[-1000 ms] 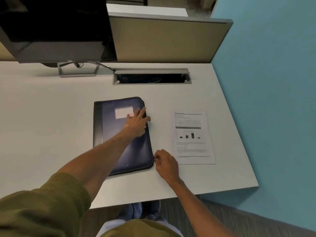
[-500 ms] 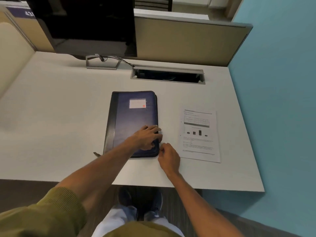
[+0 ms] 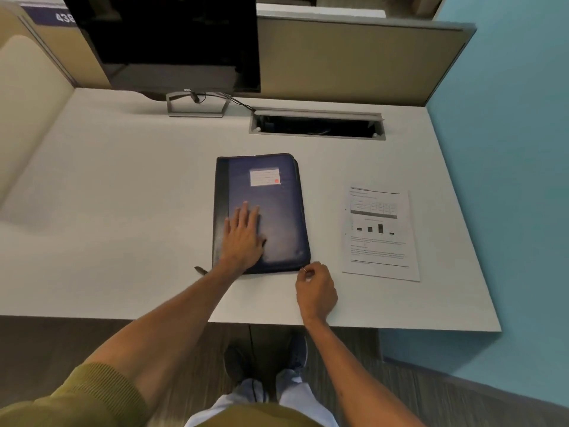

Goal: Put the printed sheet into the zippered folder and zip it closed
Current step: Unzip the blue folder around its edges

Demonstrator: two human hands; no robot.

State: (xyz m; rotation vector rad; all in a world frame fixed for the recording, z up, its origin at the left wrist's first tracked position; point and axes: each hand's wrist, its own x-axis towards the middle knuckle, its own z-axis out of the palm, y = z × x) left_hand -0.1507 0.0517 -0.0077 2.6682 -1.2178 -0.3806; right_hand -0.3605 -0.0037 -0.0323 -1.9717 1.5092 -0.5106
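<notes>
A dark blue zippered folder [image 3: 277, 204] with a white label lies flat on the white desk [image 3: 123, 195]. My left hand [image 3: 243, 238] presses flat on the folder's lower left part, fingers spread. My right hand [image 3: 315, 289] is at the folder's near right corner, fingers pinched on the small zipper pull [image 3: 304, 269]. The printed sheet [image 3: 380, 232], with a table and bar chart, lies flat on the desk to the right of the folder, apart from both hands.
A black monitor [image 3: 172, 44] on a grey stand sits at the back. A cable slot [image 3: 317, 126] opens behind the folder. Beige partitions close the back and left; a blue wall is on the right. A short strap [image 3: 200, 270] pokes out at the folder's near left corner.
My left hand slid from the folder's right edge to its lower left part. My right hand stayed at the near right corner with the pull. The camera view pulled back.
</notes>
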